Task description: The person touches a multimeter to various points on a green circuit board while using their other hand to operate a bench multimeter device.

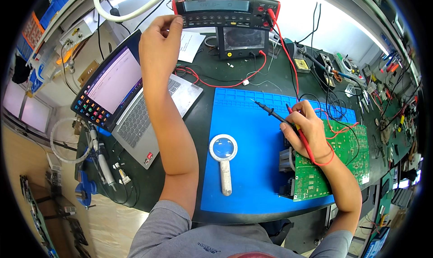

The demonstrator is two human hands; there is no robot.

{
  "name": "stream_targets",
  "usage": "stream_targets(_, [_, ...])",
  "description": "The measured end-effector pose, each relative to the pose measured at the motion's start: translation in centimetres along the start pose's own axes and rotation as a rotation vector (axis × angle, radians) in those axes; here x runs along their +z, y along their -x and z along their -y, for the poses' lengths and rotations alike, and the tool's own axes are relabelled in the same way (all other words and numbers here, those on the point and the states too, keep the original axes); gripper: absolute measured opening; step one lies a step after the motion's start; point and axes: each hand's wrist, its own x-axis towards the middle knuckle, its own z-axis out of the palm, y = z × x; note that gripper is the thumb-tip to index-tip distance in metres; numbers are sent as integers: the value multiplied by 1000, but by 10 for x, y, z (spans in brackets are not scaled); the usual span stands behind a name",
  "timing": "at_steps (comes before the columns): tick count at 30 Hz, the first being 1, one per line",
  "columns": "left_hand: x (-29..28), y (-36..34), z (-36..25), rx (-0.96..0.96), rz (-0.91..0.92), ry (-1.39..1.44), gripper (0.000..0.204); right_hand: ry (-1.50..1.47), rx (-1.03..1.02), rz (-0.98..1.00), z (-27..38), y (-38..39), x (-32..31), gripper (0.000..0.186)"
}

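My left hand (pixel 160 39) is raised to the left end of a bench multimeter (pixel 225 21), its fingers curled and the fingertips at the lower left of the button row. No object shows in that hand. In my right hand (pixel 309 127) are two test probes. The black test probe (pixel 273 113) points up and left over the blue mat (pixel 252 167), and the red test probe (pixel 305 143) lies along the palm. Beneath this hand is a green circuit board (pixel 315 181) with dark parts along its left side. A white magnifying glass (pixel 225 179) lies on the mat.
An open laptop (pixel 144 109) stands at left, under my left forearm. Behind the mat sits a dark instrument with a screen (pixel 243 39). Red and black leads trail across the bench. Several tools and cables crowd the right side, near a soldering iron (pixel 331 69).
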Motion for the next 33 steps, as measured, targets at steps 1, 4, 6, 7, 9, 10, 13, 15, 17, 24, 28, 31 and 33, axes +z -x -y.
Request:
stream_targets(1, [0,-3,5,5,-18,-18,38,1,1,3,0,0,1,19])
stream_targets(4, [10,-12,24,46,-131,-19,46,9,2,9,1,-1,1,19])
stream_targets(6, [16,-14,26,50,-135,-13,51,14,5,19,1,-2,1,19])
stream_targets(7, [19,-15,27,51,-137,-10,53,17,7,25,1,-2,1,19])
stream_targets(9, [21,-16,27,34,-95,40,54,14,6,27,1,-2,2,19])
stream_targets(10, [22,-18,27,25,-73,66,54,13,5,28,1,-2,2,19])
stream_targets(13, [26,-22,32,29,-39,82,52,0,19,47,1,-3,2,18])
stream_targets(15, [24,-30,37,46,-15,69,51,-4,8,49,1,-3,3,18])
stream_targets(17, [22,-33,42,51,3,81,47,3,0,60,0,-3,3,18])
stream_targets(24, [18,-35,50,9,84,176,44,12,3,77,1,-5,5,19])
stream_targets(28, [14,-38,58,56,116,192,43,5,10,84,1,-5,5,19])
stream_targets(31, [12,-36,55,20,146,205,42,7,33,100,1,-5,5,19])
stream_targets(33, [13,-37,60,65,130,150,43,2,40,105,2,-5,5,19])
